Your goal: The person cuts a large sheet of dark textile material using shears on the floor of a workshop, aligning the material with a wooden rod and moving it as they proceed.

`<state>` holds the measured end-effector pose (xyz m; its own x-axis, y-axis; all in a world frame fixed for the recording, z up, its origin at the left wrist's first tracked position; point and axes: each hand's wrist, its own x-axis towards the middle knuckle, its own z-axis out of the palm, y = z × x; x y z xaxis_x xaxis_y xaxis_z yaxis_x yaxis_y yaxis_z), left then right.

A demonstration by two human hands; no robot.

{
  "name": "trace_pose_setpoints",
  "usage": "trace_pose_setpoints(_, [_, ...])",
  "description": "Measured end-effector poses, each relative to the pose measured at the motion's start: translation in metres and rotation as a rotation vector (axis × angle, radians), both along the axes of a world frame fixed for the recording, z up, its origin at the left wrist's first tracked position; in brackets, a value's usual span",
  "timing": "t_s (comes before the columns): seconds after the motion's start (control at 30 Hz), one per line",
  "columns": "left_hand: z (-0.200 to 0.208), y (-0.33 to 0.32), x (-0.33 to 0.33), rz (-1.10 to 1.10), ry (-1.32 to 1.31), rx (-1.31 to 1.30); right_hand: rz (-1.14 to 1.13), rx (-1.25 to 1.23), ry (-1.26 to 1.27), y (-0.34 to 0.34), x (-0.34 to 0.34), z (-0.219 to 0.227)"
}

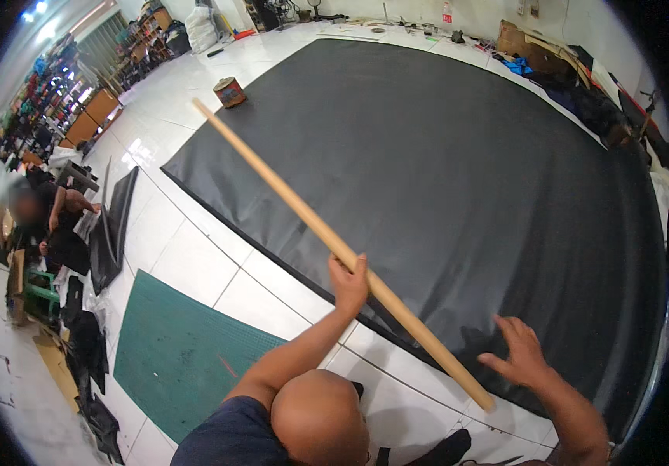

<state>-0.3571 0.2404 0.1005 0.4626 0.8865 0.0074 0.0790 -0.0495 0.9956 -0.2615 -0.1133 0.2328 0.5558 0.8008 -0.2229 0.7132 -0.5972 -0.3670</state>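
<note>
A long tan tube, cardboard by its look, slants across a big sheet of black leather-like material on the floor. My left hand grips it below its middle, thumb on one side and fingers partly hidden on the other. The tube's near end reaches past the sheet's edge, over the white tiles. To the right of that end, my right hand is held over the black sheet with its fingers spread and nothing in them. My bent bare knee shows beside my left arm.
A green cutting mat lies on the tiles at left. Near the tube's far end stands a rusty tin. Another person sits at far left by black material strips. Cardboard and scraps line the back wall.
</note>
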Motion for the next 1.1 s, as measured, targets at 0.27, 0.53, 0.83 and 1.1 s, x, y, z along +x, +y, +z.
trace_pose_setpoints(0.27, [-0.058,-0.066,0.027,-0.119,-0.098,0.028,-0.147,0.232,0.492,0.129,-0.053,-0.075])
trace_pose_setpoints(0.53, [-0.076,0.005,-0.026,-0.054,0.221,0.223,-0.448,0.184,0.312,0.134,-0.053,-0.135])
trace_pose_setpoints(0.83, [-0.099,0.103,-0.098,0.484,0.410,0.290,-0.189,-0.041,0.059,0.111,-0.022,-0.161])
trace_pose_setpoints(1.1, [-0.102,0.113,-0.125,0.454,0.429,0.328,0.143,-0.159,0.233,0.194,-0.089,-0.144])
